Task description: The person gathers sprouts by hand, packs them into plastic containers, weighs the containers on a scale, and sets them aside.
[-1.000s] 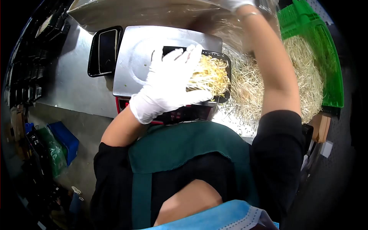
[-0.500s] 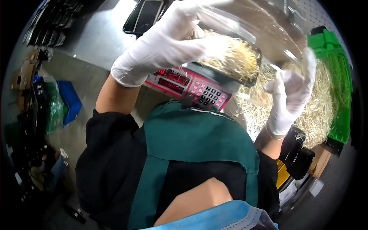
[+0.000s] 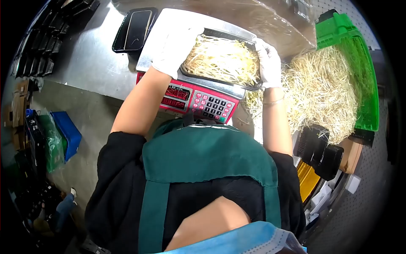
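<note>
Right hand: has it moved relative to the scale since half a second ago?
Yes. Judged against the scale, the right hand has moved left, from by the loose sprouts to the right end of the tray.

A blue bin (image 3: 71,134) sits on the grey floor (image 3: 94,116).

On my remote feed, strong light burns detail from the gloved left hand (image 3: 176,50) and glares off the steel table (image 3: 94,47), while I see the fisheye edges curve and fade to black.
</note>
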Motion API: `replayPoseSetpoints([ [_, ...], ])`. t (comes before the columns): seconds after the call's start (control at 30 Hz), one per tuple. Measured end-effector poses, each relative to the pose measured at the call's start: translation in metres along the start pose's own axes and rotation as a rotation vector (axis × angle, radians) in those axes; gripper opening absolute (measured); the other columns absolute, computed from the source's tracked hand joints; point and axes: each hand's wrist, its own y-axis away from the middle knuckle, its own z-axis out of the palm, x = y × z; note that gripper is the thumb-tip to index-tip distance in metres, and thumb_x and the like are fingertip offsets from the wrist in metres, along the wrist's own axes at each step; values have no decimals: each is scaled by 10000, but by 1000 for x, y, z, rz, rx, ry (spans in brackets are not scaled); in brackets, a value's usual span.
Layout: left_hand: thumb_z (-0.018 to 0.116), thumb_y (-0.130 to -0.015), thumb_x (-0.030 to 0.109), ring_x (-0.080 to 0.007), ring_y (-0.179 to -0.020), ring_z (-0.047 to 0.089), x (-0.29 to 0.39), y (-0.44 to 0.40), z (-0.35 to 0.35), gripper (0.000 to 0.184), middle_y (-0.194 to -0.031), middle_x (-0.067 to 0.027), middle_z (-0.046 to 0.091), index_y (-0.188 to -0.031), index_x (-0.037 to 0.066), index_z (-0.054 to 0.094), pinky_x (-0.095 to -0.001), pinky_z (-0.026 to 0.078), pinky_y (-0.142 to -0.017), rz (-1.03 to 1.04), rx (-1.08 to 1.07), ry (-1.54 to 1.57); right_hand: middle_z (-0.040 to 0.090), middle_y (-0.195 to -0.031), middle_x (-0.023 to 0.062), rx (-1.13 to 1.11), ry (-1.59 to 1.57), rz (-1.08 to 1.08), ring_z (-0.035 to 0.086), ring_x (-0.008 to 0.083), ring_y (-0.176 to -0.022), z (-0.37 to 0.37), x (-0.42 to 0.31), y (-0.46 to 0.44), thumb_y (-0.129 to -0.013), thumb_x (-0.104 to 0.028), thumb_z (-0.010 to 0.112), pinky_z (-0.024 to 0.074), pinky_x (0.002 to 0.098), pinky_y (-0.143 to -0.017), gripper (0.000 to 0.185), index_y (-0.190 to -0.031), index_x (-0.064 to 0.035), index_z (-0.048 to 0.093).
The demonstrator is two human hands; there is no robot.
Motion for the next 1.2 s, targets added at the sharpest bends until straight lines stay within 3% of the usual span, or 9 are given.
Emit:
replayPoseSetpoints([
  [0.17,578,-912,277,-273,-1015,615,-7,-3,3,297,-1094,-148,665,-1088,59,679,-357,463,-911,28,24,99,682,-972,47,-214,236,210,629,139,-836,-23,13,-9,-939,-240,608,508,291,-811,289,-1064,17,651],
  [0.27,580,-910,284,-280,-1022,615,-12,-6,3,310,-1096,-151,666,-1093,53,678,-360,459,-918,19,34,87,667,-1021,164,-290,921,-133,635,273,-958,-11,-16,-18,-933,-338,549,499,343,-851,428,-1189,0,608],
  [0.5,632,-862,145,-244,-1098,565,20,-3,-9,430,-1184,-136,620,-1265,14,556,-355,437,-985,-71,-131,-545,571,-1196,248,-210,1220,-570,591,348,-1046,26,-33,10,-902,-413,547,490,414,-863,639,-1376,3,442],
  [0.57,605,-872,143,-273,-1139,555,33,-1,-8,480,-1266,-153,574,-1330,34,512,-365,422,-1017,596,-96,-747,574,-1193,235,-225,1268,-593,567,339,-1074,28,-39,9,-890,-413,560,475,399,-892,640,-1367,1,454],
  [0.8,537,-906,204,-289,-1186,538,13,5,18,477,-1343,-171,520,-1354,46,486,-386,389,-1048,716,-162,-1027,545,-1235,214,-188,1062,-609,554,315,-1101,31,-34,4,-882,-307,599,458,392,-930,537,-1330,-29,499],
  [0.97,549,-927,233,-235,-1041,626,14,-8,-26,341,-1154,-133,657,-1177,14,629,-331,481,-924,382,-7,-21,513,-1290,161,126,464,-472,491,257,-1192,-55,-30,16,-913,-164,585,401,391,-1015,396,-1280,-32,517],
  [1.03,532,-931,204,-192,-857,673,25,20,-76,281,-995,-123,705,-1030,-17,674,-303,526,-820,411,60,-676,469,-1348,165,423,417,-296,424,260,-1272,-153,-29,45,-933,-129,566,398,392,-1036,373,-1279,-13,490],
  [1.17,541,-866,112,-138,-615,643,67,106,-46,231,-691,-69,671,-655,66,623,-252,504,-637,-324,143,364,490,-1366,250,565,1393,173,481,381,-1255,-331,-22,160,-974,-418,482,388,398,-1049,609,-1364,49,441],
  [1.2,576,-867,138,-129,-611,625,49,110,-22,232,-653,-52,654,-662,59,651,-255,506,-637,-390,-312,263,505,-1358,234,492,1295,361,491,368,-1249,-354,-14,181,-981,-418,464,387,389,-1048,591,-1354,40,459],
])
